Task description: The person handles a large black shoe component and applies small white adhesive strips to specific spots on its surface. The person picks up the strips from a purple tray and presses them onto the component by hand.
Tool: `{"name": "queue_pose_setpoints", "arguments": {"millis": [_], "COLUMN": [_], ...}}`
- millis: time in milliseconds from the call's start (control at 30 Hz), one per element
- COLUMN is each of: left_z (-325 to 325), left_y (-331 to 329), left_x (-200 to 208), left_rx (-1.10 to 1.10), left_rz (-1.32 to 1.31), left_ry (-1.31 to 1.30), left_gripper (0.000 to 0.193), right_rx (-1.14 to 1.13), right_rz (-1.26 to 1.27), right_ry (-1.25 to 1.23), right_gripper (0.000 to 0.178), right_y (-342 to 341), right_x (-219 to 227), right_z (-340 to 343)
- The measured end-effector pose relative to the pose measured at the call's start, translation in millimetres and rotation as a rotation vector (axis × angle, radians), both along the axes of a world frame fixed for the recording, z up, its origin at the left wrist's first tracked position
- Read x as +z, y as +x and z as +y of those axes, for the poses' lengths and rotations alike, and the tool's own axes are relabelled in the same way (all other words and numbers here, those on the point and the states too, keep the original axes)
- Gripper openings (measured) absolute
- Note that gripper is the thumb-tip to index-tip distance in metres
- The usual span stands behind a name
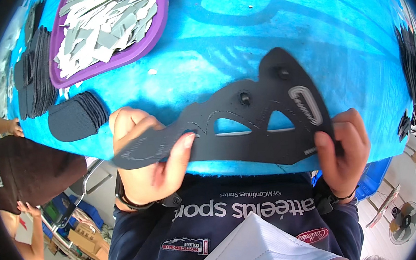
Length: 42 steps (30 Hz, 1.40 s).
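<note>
At far left, stacked black cutouts point(34, 71) flank a purple tray point(127, 53). Left hand point(146, 160) and right hand point(341, 150) each pinch an end of the black cut panel point(247, 121) above the blue table point(259, 36). Risk: uneven pull could crease it.

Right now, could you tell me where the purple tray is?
The purple tray sits on the blue table, upper left in the head view, right of the black stacks.
</note>
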<state>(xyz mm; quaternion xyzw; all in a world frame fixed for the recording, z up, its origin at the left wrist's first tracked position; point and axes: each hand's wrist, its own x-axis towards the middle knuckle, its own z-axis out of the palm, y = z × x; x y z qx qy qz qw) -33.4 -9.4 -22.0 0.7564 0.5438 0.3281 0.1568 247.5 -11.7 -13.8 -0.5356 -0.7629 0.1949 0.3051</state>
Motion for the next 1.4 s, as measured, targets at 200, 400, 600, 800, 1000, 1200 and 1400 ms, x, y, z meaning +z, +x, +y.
{"name": "queue_pose_setpoints", "arguments": {"millis": [200,400,600,800,1000,1200,1400], "left_z": [-6.9,-30.0,-45.2,-70.3,-80.7,-82.5,-75.4], "left_y": [-3.9,-0.5,6.8,8.0,7.4,6.8,7.0], "left_x": [0.4,22.8,37.6,52.2,61.7,63.8,58.2], "left_rx": [-0.151,-0.38,-0.504,-0.57,-0.604,-0.593,-0.624], "left_rz": [-0.64,-0.885,-0.759,-0.692,-0.583,-0.504,-0.501], "left_ry": [0.019,-0.45,-0.412,-0.418,-0.371,-0.316,-0.209], "left_gripper": [0.013,0.011,0.009,0.009,0.009,0.008,0.008], "right_rx": [-0.024,0.149,0.53,0.429,0.42,0.502,0.473], "right_rz": [1.145,0.94,1.239,0.98,0.691,0.692,0.858], "right_ry": [-0.242,-0.668,-0.86,-1.118,-1.123,-1.016,-1.117], "right_gripper": [0.033,0.027,0.027,0.031,0.025,0.023,0.014], "right_y": [-4.3,-19.9,-38.6,-33.5,-33.4,-31.4,-33.5], "right_x": [6.2,23.8,26.5,47.7,61.3,55.3,48.2], "right_z": [-18.0,-24.5,-45.3,-70.2,-80.0,-77.3,-77.0]}}
